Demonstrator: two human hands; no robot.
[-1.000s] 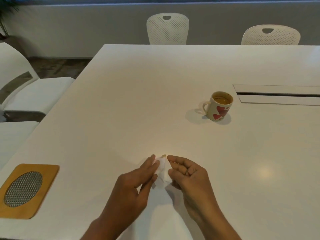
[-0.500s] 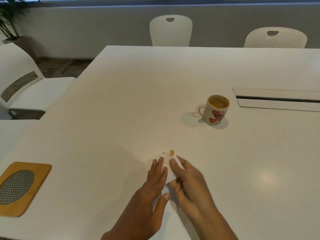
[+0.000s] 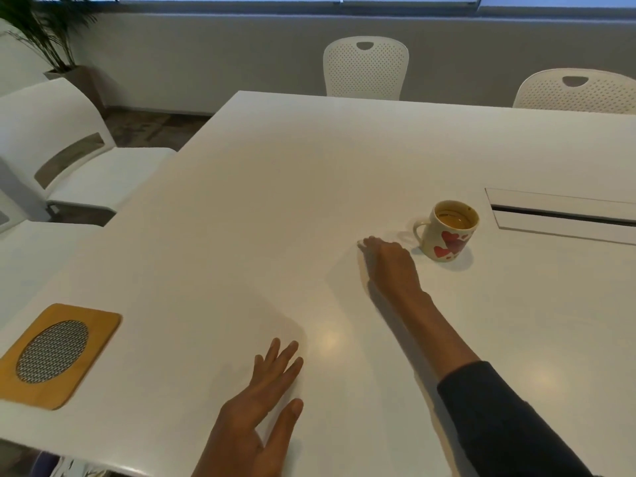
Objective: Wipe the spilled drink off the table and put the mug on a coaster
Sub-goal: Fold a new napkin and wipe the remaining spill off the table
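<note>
A white mug (image 3: 447, 235) with red hearts stands upright on the white table (image 3: 275, 201), right of the middle, holding brown drink. My right hand (image 3: 390, 265) lies stretched out just left of the mug's handle, fingers curled down over a white tissue (image 3: 362, 261); only a pale, blurred edge of the tissue shows. My left hand (image 3: 265, 407) hovers flat near the table's front edge, fingers straight and spread, holding nothing. A wooden coaster (image 3: 58, 352) with a metal mesh oval lies at the front left corner. I cannot make out any spill on the table.
A recessed cable slot (image 3: 564, 215) runs along the table behind and to the right of the mug. White chairs (image 3: 366, 68) stand at the far side and at the left (image 3: 69, 160). A potted plant (image 3: 51, 36) is in the far left corner.
My right hand has moved forward with the tissue, from the front middle to just beside the mug. My left hand has let go of the tissue and now hovers flat.
</note>
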